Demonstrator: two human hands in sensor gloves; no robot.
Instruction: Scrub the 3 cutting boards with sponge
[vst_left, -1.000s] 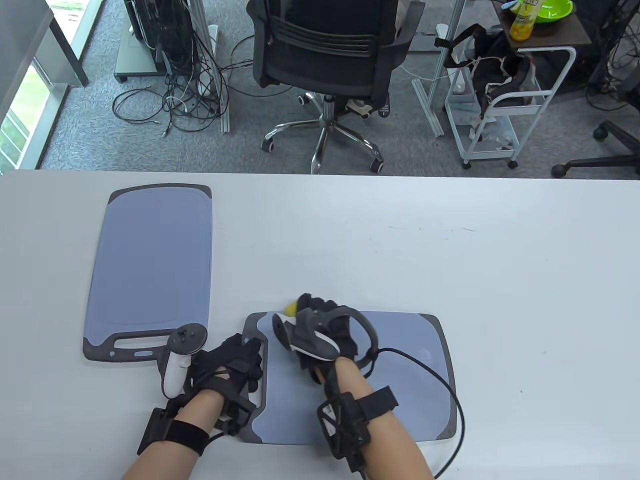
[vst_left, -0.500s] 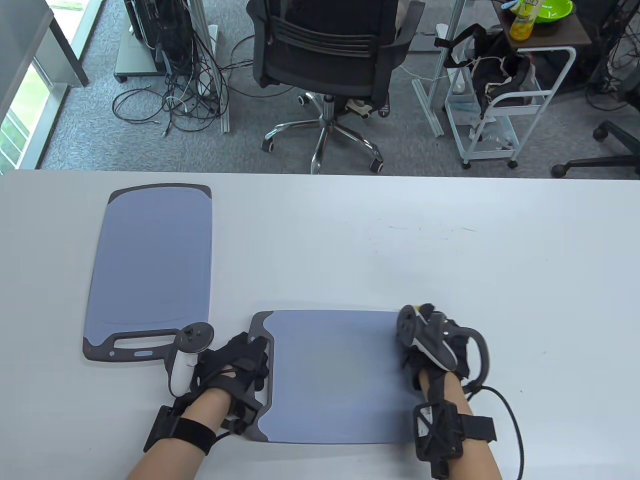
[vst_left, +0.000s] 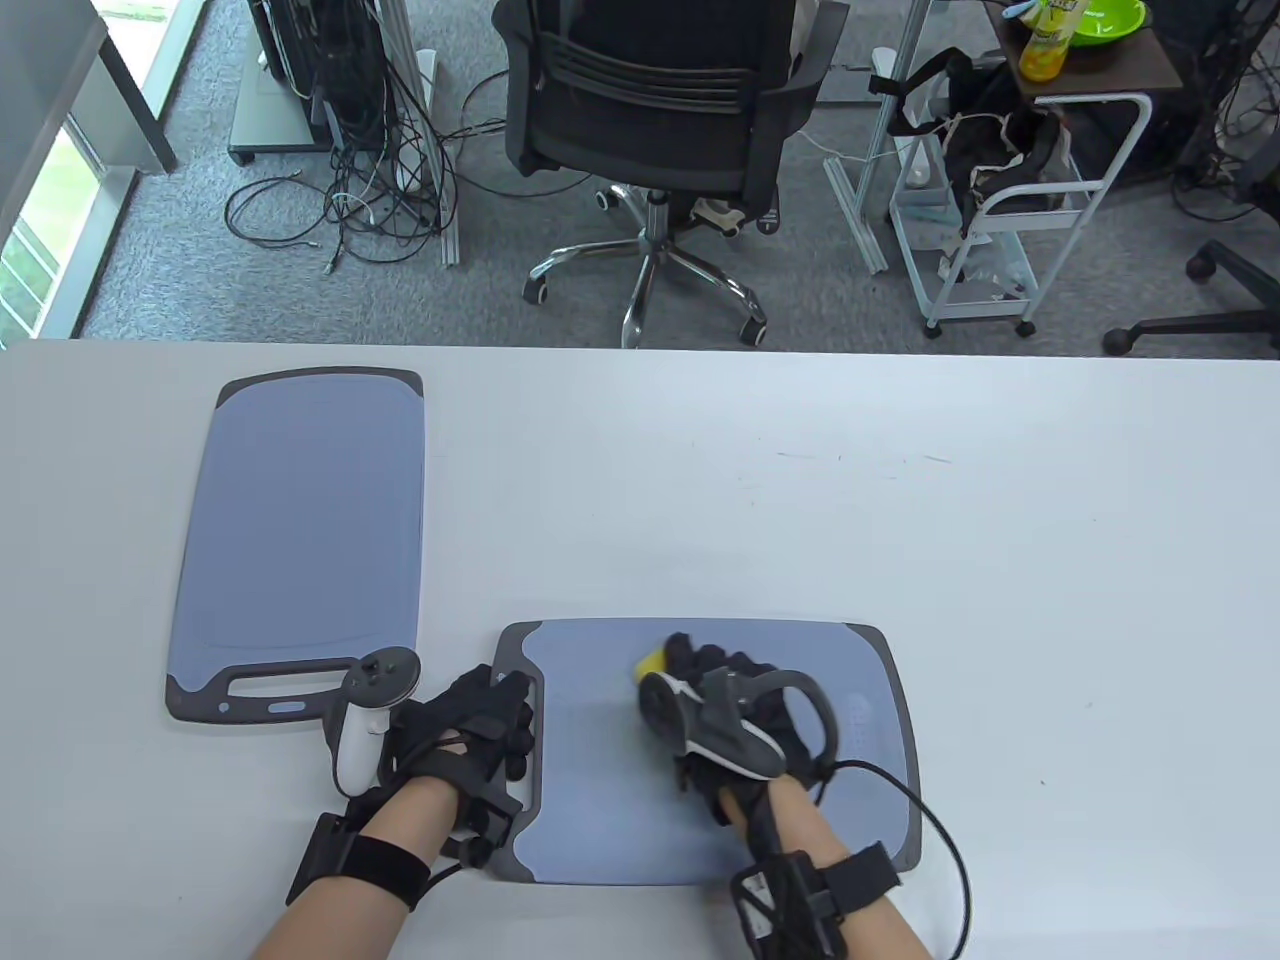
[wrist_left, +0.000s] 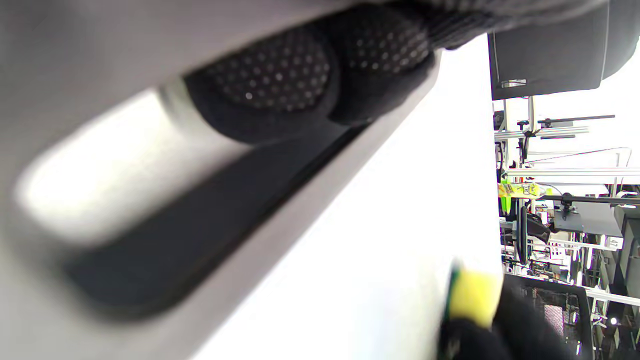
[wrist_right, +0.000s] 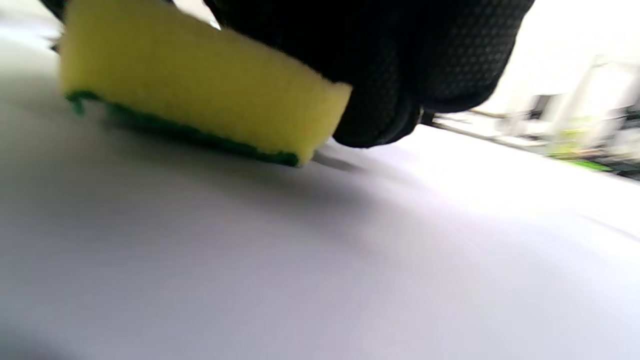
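Two blue-grey cutting boards with dark rims lie on the white table. The near cutting board (vst_left: 600, 790) lies crosswise at the front edge. My right hand (vst_left: 715, 680) grips a yellow sponge (vst_left: 651, 662) and presses it on this board's middle. The right wrist view shows the sponge (wrist_right: 200, 100) with its green side down on the board. My left hand (vst_left: 470, 720) rests on the board's handle end, and its fingertips (wrist_left: 280, 75) press beside the handle slot (wrist_left: 125, 200). The far cutting board (vst_left: 300, 520) lies lengthwise at the left, untouched.
The white table (vst_left: 900, 520) stretches to the right and behind the boards. Beyond its far edge stand a black office chair (vst_left: 650, 100) and a white cart (vst_left: 1010, 200) on grey carpet.
My right hand swept the sponge from the near board's left part to its right edge, then back toward the middle. The left hand stayed on the handle end.
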